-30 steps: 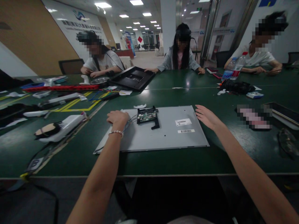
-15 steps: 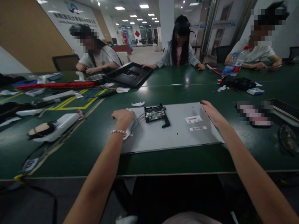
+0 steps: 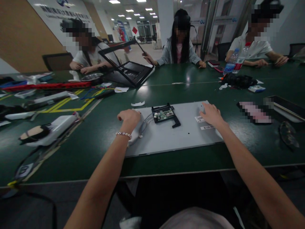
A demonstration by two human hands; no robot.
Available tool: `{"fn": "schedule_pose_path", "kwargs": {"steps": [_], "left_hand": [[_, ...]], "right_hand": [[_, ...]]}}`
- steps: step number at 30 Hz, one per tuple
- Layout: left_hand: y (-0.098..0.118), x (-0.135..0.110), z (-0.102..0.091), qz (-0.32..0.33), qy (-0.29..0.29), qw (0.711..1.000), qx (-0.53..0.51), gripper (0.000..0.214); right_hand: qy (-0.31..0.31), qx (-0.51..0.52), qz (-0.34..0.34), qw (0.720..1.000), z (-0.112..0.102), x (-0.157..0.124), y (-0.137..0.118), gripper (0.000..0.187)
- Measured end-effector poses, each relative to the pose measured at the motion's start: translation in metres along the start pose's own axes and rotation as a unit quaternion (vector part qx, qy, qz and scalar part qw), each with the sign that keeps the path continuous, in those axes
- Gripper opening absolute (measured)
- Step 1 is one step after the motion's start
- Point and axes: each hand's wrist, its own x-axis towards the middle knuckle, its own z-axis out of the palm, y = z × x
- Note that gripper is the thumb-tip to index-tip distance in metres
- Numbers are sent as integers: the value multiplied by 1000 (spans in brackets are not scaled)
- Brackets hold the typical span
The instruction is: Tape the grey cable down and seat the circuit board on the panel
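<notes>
A flat grey metal panel (image 3: 164, 135), seemingly the back of a display panel, lies on the green table in front of me. A small green circuit board (image 3: 164, 114) in a black bracket (image 3: 176, 123) sits on it, with grey cables running left. My left hand (image 3: 130, 120) is at the panel's left end, closed with fingers curled over the edge beside the cables; its fingertips are hidden. My right hand (image 3: 212, 114) is over the far right corner, fingers apart and bent down, holding nothing. It partly covers a white label (image 3: 199, 119).
Across the table, a person's hand (image 3: 149, 58) raises a thin black frame (image 3: 119, 47) above a black casing (image 3: 133, 71). Left lie a white tool-like object (image 3: 53, 130), cables and red strips. Bottles (image 3: 231, 62), a phone (image 3: 254, 112) and glasses (image 3: 288, 133) lie right.
My right hand has moved from the panel's right edge inward over its corner, fingers spreading. My left hand stays at the left edge. Across the table, the thin black frame has been lifted off the casing.
</notes>
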Motion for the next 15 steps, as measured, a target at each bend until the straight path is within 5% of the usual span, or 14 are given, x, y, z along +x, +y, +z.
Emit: {"fn": "schedule_pose_path", "kwargs": {"steps": [7, 15], "left_hand": [[8, -10, -12, -13, -66, 997, 25, 48], [13, -35, -28, 27, -77, 994, 66, 48]], "right_hand": [[-9, -10, -41, 999, 9, -3, -5, 63], [-72, -115, 1, 991, 2, -5, -8, 61]]}}
